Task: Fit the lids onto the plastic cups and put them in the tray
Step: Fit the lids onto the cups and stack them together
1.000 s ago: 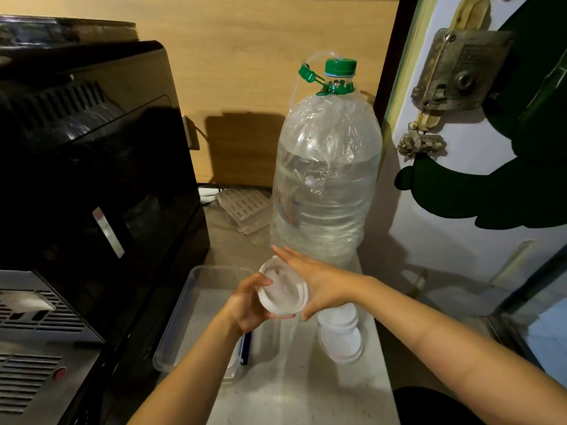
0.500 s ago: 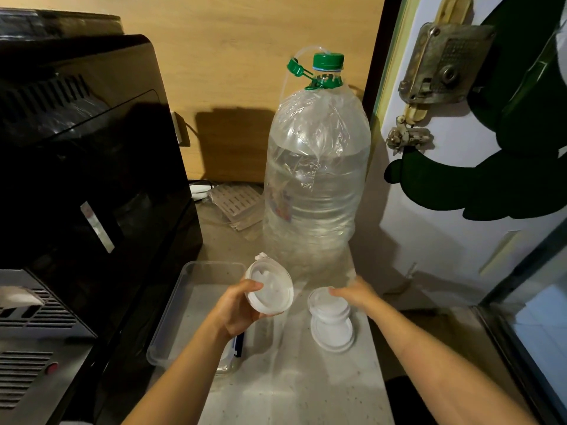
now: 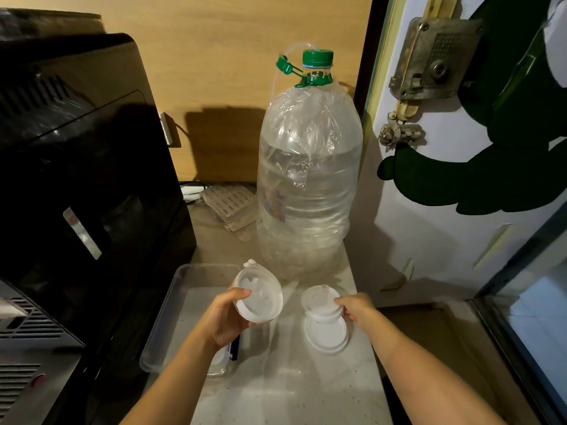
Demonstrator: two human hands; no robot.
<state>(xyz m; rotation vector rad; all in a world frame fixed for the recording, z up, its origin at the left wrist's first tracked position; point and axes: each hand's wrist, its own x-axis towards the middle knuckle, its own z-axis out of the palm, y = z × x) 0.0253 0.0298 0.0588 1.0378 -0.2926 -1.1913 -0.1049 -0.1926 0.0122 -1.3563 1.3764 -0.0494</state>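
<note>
My left hand [image 3: 225,322] grips a clear plastic cup with a white lid [image 3: 259,297] on it, tilted toward me, above the right edge of the clear plastic tray [image 3: 171,302]. To the right, a small stack of white lids [image 3: 323,320] lies on the counter. My right hand [image 3: 356,308] rests its fingers on the right side of the stack's top lid; whether it grips the lid I cannot tell. The tray's bare floor shows; my left forearm hides its near right corner.
A large water bottle with a green cap [image 3: 308,179] stands just behind the cup and lids. A black appliance [image 3: 76,179] fills the left side, close to the tray. A door with a metal lock [image 3: 429,59] is at right. The pale counter [image 3: 291,388] extends toward me.
My right hand left the cup's lid and moved right and down to the lid stack. The left hand kept the lidded cup, holding it slightly lower and tilted.
</note>
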